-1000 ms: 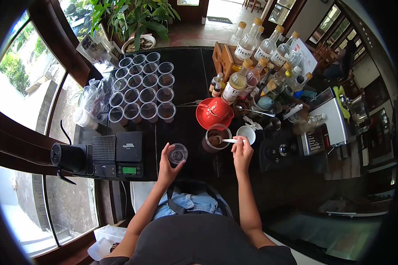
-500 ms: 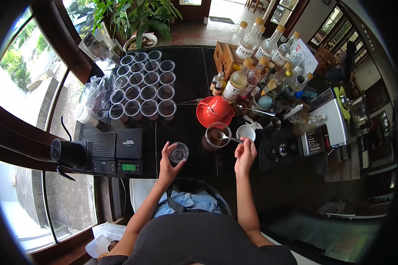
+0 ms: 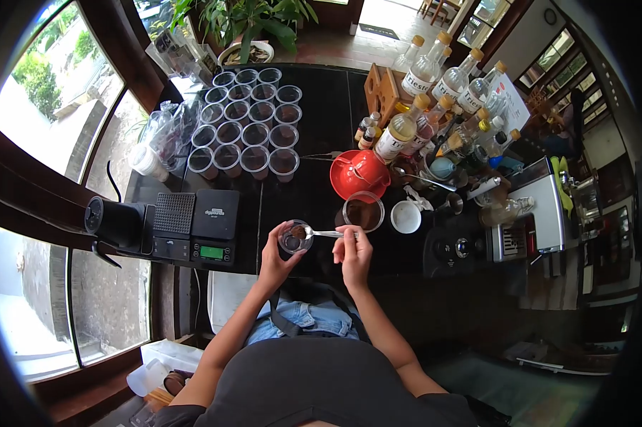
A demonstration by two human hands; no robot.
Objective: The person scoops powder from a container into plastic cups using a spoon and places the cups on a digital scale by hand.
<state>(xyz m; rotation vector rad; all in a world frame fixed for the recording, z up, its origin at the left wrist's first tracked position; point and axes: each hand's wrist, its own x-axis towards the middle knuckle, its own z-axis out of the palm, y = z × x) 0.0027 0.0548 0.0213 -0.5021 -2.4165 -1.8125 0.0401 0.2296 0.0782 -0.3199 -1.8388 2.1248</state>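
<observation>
My left hand (image 3: pixel 276 257) is closed round a small clear plastic cup (image 3: pixel 290 245) near the table's front edge. Between the fingers of my right hand (image 3: pixel 354 256) is the handle of a metal spoon (image 3: pixel 326 233). Its bowl, with brown powder on it, is at the mouth of that cup. Just beyond my right hand stands a larger clear container (image 3: pixel 364 213) with brown powder inside. A white bowl (image 3: pixel 406 217) sits to its right, and behind it is a red cup-shaped dripper (image 3: pixel 360 176).
Rows of clear plastic cups (image 3: pixel 255 134) stand at the back left, several with dark contents. A digital scale (image 3: pixel 215 215) and a black kettle (image 3: pixel 107 215) are at the left. Glass bottles (image 3: pixel 396 136) crowd the right, near an espresso machine (image 3: pixel 524 206).
My right hand has brought the spoon left, from the larger container to the small cup. The cup in my left hand has shifted slightly right. The camera view has shifted a little.
</observation>
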